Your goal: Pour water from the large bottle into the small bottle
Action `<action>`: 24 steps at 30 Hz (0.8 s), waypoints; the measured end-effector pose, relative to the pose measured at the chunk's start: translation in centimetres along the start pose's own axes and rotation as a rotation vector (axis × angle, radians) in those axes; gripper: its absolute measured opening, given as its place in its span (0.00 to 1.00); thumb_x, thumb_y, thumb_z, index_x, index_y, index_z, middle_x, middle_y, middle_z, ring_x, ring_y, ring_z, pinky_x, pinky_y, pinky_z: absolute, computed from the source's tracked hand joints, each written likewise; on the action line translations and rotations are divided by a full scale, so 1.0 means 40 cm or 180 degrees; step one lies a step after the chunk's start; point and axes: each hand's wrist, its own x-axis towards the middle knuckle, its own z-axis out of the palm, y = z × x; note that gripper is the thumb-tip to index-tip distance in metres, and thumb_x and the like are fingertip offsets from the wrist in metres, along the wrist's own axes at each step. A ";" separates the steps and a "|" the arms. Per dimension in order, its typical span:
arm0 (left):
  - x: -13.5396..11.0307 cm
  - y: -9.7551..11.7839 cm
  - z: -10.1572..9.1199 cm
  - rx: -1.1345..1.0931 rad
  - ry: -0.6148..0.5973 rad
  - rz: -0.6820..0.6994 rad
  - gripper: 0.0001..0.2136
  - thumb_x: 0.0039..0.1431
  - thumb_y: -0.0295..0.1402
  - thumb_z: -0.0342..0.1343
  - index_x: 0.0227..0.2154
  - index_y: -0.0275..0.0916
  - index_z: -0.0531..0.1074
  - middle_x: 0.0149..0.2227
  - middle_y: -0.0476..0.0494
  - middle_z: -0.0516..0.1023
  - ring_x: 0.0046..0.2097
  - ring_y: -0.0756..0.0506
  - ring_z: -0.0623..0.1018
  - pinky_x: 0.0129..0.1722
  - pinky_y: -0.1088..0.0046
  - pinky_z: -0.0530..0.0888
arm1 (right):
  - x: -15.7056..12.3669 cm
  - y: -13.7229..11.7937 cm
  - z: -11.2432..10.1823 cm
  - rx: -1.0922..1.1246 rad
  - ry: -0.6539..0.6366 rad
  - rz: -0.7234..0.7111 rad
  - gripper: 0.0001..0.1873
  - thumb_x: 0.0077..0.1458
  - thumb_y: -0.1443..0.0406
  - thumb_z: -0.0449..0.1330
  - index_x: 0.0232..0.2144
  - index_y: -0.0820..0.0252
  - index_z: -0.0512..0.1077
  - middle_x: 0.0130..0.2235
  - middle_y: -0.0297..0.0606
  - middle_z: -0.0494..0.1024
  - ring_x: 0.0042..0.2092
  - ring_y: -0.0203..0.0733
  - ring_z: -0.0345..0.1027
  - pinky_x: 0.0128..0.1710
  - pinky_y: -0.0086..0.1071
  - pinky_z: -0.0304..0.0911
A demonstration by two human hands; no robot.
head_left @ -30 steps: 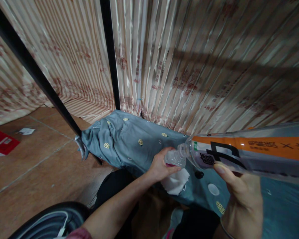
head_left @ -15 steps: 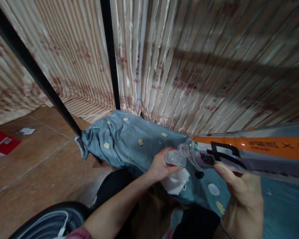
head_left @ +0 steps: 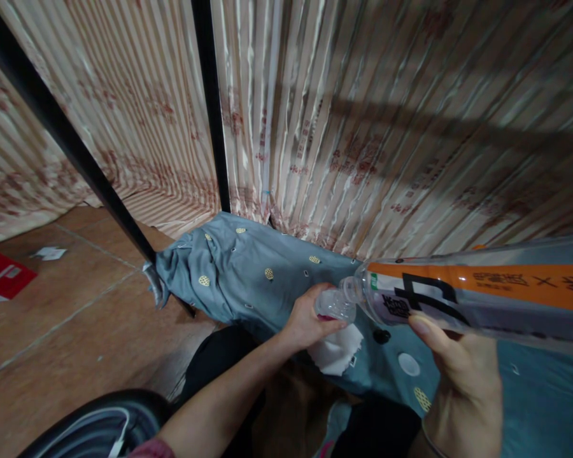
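Note:
My right hand (head_left: 463, 381) grips a large clear plastic bottle (head_left: 477, 296) with an orange and black label, held nearly level, its open neck pointing left. The neck meets a small clear container (head_left: 335, 305) that my left hand (head_left: 308, 321) holds over a grey-blue patterned cloth (head_left: 248, 280). Right below the small container a white cloth (head_left: 337, 351) lies on the grey-blue fabric. A small black cap (head_left: 381, 334) and a white round lid (head_left: 408, 364) also lie there, between my two hands.
A striped cream and red curtain (head_left: 363, 127) hangs behind, crossed by black metal poles (head_left: 212, 108). Tiled brown floor (head_left: 57, 318) lies to the left with a red packet (head_left: 0, 277) and a paper scrap (head_left: 48, 253). A dark round object with a white cable (head_left: 95, 426) sits at the bottom left.

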 end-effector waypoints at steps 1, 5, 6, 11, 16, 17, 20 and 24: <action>0.000 -0.001 0.000 -0.0016 -0.0002 0.0006 0.29 0.38 0.33 0.73 0.47 0.37 0.76 0.44 0.45 0.81 0.46 0.40 0.80 0.50 0.66 0.76 | -0.001 0.003 -0.001 -0.0015 0.0017 0.0010 0.15 0.43 0.54 0.73 0.29 0.56 0.78 0.33 0.37 0.80 0.45 0.54 0.75 0.63 0.56 0.57; 0.002 0.000 -0.001 -0.0024 0.0006 0.0018 0.29 0.38 0.33 0.73 0.48 0.36 0.75 0.44 0.45 0.81 0.46 0.40 0.80 0.51 0.65 0.75 | 0.009 0.019 -0.011 -0.0046 0.0155 0.0012 0.22 0.40 0.52 0.74 0.36 0.56 0.78 0.34 0.37 0.81 0.48 0.57 0.74 0.58 0.56 0.63; 0.002 0.001 -0.001 -0.0008 0.0002 0.0014 0.29 0.38 0.33 0.73 0.48 0.36 0.76 0.44 0.45 0.81 0.46 0.40 0.80 0.51 0.65 0.75 | 0.012 0.023 -0.014 -0.0080 0.0176 0.0008 0.24 0.39 0.52 0.74 0.37 0.56 0.78 0.35 0.38 0.81 0.48 0.58 0.74 0.56 0.56 0.65; 0.005 0.007 -0.002 -0.0010 0.0015 -0.0011 0.28 0.38 0.32 0.73 0.47 0.38 0.76 0.43 0.46 0.81 0.45 0.40 0.80 0.49 0.65 0.76 | 0.021 0.023 -0.019 -0.0159 0.0291 -0.0054 0.29 0.36 0.50 0.75 0.40 0.56 0.77 0.38 0.39 0.81 0.50 0.58 0.73 0.57 0.54 0.64; 0.003 0.005 -0.003 -0.0040 0.0028 -0.0038 0.28 0.37 0.32 0.73 0.47 0.38 0.76 0.42 0.47 0.81 0.45 0.41 0.80 0.49 0.67 0.76 | 0.016 -0.003 -0.011 0.0026 0.0301 0.0155 0.30 0.31 0.51 0.77 0.38 0.55 0.77 0.35 0.37 0.81 0.51 0.59 0.72 0.63 0.58 0.55; 0.002 0.004 -0.003 -0.0045 0.0025 -0.0039 0.28 0.38 0.32 0.73 0.47 0.37 0.76 0.42 0.47 0.81 0.45 0.41 0.80 0.48 0.67 0.76 | 0.015 -0.005 -0.009 0.0108 0.0356 0.0228 0.29 0.31 0.52 0.77 0.37 0.55 0.77 0.34 0.36 0.80 0.49 0.59 0.73 0.62 0.58 0.56; -0.001 0.004 -0.003 -0.0049 0.0018 -0.0048 0.29 0.38 0.32 0.73 0.48 0.36 0.76 0.43 0.46 0.81 0.45 0.41 0.80 0.48 0.67 0.76 | 0.012 0.006 -0.009 0.0452 0.0492 0.0493 0.22 0.33 0.56 0.77 0.33 0.55 0.77 0.32 0.34 0.80 0.42 0.54 0.75 0.58 0.55 0.61; -0.002 0.006 -0.002 -0.0034 -0.0004 -0.0051 0.29 0.38 0.31 0.73 0.48 0.36 0.75 0.43 0.46 0.81 0.46 0.40 0.79 0.50 0.66 0.76 | 0.010 0.042 -0.013 0.0706 0.0585 0.0742 0.19 0.31 0.59 0.78 0.27 0.55 0.77 0.32 0.32 0.80 0.36 0.47 0.74 0.55 0.50 0.65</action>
